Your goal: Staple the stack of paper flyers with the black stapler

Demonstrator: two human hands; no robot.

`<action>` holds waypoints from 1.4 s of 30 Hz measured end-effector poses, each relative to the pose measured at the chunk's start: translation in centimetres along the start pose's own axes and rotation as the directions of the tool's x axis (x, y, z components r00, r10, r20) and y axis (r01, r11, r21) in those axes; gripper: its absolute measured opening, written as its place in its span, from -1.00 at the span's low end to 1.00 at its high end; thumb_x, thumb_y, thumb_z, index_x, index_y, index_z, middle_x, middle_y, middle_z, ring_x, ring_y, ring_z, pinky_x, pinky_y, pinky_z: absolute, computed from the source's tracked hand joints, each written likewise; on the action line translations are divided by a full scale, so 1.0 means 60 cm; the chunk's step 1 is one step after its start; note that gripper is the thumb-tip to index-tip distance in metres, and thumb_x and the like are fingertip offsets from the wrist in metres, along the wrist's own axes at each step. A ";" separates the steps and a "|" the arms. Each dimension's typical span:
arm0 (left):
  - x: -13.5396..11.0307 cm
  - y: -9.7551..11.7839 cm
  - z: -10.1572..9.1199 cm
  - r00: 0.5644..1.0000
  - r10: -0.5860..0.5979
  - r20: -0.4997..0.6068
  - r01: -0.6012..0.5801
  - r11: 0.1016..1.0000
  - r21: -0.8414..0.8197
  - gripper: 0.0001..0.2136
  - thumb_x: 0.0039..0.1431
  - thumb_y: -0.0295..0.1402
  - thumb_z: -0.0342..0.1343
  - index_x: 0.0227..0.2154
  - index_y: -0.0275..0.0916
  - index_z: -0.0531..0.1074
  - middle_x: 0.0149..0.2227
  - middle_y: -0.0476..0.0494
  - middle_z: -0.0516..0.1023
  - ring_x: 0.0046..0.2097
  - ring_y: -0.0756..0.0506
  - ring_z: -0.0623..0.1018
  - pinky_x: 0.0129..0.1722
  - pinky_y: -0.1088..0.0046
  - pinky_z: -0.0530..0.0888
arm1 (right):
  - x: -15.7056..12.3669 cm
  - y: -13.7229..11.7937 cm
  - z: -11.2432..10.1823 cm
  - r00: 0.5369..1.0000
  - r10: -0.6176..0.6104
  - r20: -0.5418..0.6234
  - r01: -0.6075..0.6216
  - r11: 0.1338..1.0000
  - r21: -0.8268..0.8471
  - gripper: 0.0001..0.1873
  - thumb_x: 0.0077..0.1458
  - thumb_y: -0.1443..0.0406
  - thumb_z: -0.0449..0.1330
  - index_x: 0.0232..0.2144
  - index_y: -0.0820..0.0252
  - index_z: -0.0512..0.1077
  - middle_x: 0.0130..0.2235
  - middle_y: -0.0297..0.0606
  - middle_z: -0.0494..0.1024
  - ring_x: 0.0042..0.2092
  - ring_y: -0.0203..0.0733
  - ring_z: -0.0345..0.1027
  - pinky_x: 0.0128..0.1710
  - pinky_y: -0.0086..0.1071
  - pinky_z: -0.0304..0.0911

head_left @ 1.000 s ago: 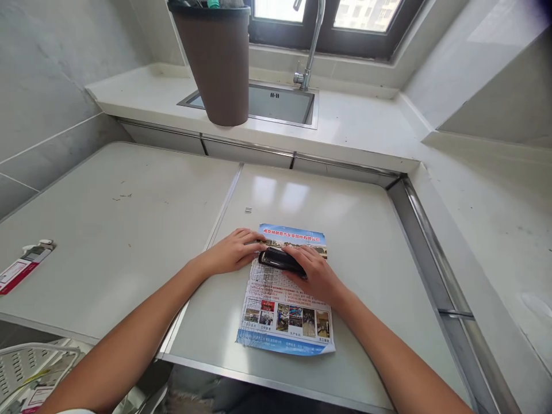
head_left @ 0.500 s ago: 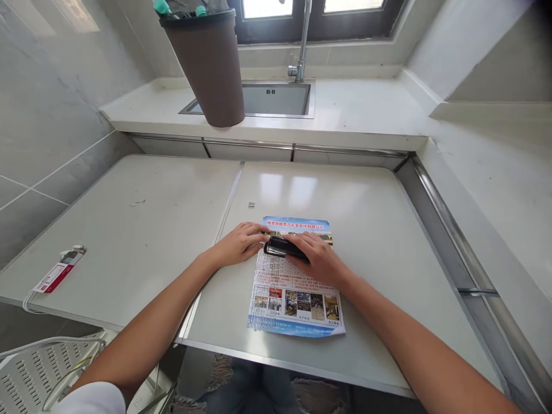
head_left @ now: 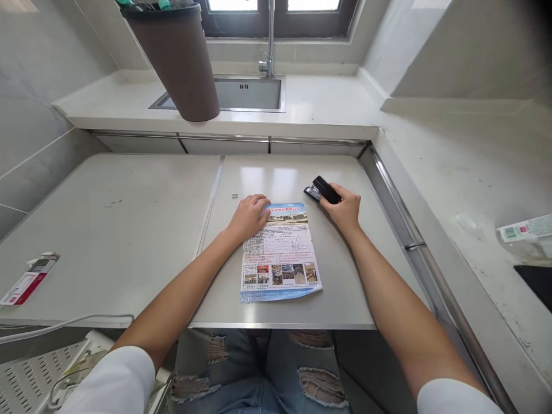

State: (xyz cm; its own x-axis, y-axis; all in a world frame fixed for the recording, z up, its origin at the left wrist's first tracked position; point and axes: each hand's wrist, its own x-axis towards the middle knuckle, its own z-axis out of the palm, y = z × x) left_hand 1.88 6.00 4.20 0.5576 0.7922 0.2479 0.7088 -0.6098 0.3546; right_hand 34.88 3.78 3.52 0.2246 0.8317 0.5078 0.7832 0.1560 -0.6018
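A printed flyer [head_left: 279, 253] with red text and small photos lies on the grey-white table [head_left: 129, 230] in front of me. My left hand [head_left: 249, 215] rests on its top left corner, fingers curled down onto the paper. My right hand [head_left: 342, 207] is past the flyer's top right corner, fingers closed on a black stapler [head_left: 322, 190] that sits at the table surface. A small strip of staples [head_left: 235, 196] lies just left of my left hand.
A brown bin [head_left: 177, 57] stands on the white counter beside the sink [head_left: 245, 95] and tap [head_left: 268, 40]. A red-and-white box [head_left: 26, 280] lies at the table's left edge. A metal rail [head_left: 414, 241] borders the right side. My knees in torn jeans [head_left: 259, 368] show below.
My right hand has carried the stapler off the flyer's top edge to the table at the upper right. My left hand stays on the flyer's corner. The view has shifted.
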 end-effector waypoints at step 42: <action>-0.003 0.009 0.028 0.984 0.178 0.029 -0.178 0.984 -0.002 -0.67 0.47 -0.27 0.09 0.14 -0.24 0.61 0.14 -0.37 0.58 0.13 -0.37 0.49 0.10 -0.02 0.44 | -0.028 -0.057 0.010 0.885 -0.267 0.382 0.327 0.940 -0.099 -0.59 0.48 0.13 0.12 0.21 0.03 0.61 0.02 -0.09 0.69 0.09 0.15 0.47 0.13 0.04 0.23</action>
State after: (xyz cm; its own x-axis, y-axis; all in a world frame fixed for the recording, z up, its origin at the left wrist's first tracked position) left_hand 2.86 5.49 2.81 0.6872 0.6699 0.2811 0.5973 -0.7413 0.3061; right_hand 31.50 2.15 4.34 -0.2324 0.8976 0.3746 0.8668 0.3658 -0.3387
